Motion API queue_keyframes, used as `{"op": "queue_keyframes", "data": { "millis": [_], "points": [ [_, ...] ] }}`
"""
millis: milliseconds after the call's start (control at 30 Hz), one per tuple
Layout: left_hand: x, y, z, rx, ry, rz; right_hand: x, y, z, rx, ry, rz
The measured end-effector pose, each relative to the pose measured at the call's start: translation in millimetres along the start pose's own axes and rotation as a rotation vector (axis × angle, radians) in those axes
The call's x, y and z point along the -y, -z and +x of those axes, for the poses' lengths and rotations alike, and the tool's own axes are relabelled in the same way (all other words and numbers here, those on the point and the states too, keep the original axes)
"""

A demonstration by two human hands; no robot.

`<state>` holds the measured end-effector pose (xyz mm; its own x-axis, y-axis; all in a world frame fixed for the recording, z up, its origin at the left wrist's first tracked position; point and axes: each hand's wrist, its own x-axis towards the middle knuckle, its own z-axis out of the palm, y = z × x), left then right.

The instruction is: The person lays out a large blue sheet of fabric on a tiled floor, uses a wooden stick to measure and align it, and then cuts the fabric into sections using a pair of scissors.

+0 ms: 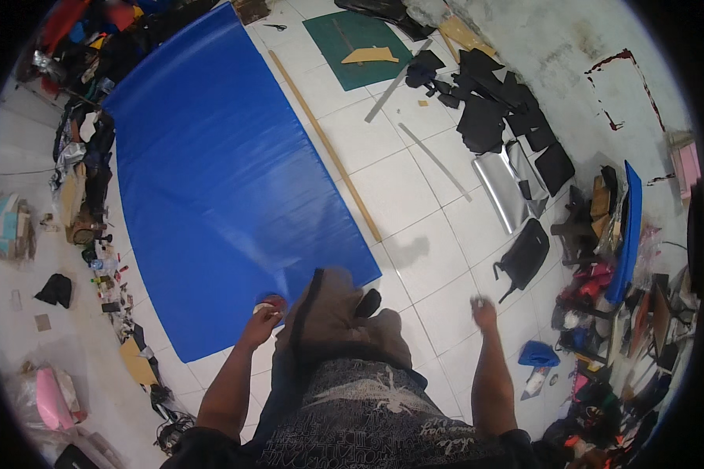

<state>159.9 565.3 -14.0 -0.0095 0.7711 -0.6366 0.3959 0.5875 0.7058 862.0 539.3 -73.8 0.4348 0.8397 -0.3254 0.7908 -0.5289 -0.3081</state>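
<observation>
A large sheet of blue, slightly shiny material (219, 164) lies spread over the floor on the left and ahead of me. Low over its near edge, my left hand (264, 320) is closed on a small rounded red object (272, 302) with a pale edge; its kind is not clear. My right hand (484, 311) is off to the right above the white tiles, its fingers smeared, so I cannot tell if they are closed. Nearest to it lies a black bag (524, 254) with a strap. A long thin wooden strip (325, 144) runs along the sheet's right edge.
A green cutting mat (352, 66) bears a tan piece and a ruler. Black fabric pieces (481, 121), a silver roll (497, 187) and metal rulers (438, 162) lie at right. Clutter lines both walls; a blue bundle (538, 354) sits near right.
</observation>
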Motion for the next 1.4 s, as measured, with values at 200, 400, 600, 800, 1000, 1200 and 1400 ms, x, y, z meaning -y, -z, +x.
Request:
{"op": "queue_keyframes", "data": {
  "millis": [200, 400, 600, 800, 1000, 1200, 1400],
  "points": [
    [-67, 0, 84, 0.2, 0.058, 0.029, 241, 160, 181, 0.069, 0.11, 0.167],
    [-125, 14, 179, -0.024, 0.328, 0.278, 195, 170, 294, 0.103, 0.083, 0.013],
    [-397, 25, 420, -0.194, 0.126, 0.141, 61, 112, 275, 0.395, -0.234, -0.17],
    [-613, 55, 548, -0.264, -0.202, -0.215, 120, 31, 365, 0.5, -0.191, 0.441],
    [-483, 64, 586, -0.457, 0.262, -0.125, 364, 147, 672, 0.722, -0.31, 0.259],
    [-344, 20, 547, 0.026, 0.517, 0.56, 637, 238, 931, 0.318, 0.378, -0.204],
    [-392, 53, 655, -0.171, 0.45, 0.449, 911, 179, 1008, 0.519, 0.898, -0.222]
  ]
}}
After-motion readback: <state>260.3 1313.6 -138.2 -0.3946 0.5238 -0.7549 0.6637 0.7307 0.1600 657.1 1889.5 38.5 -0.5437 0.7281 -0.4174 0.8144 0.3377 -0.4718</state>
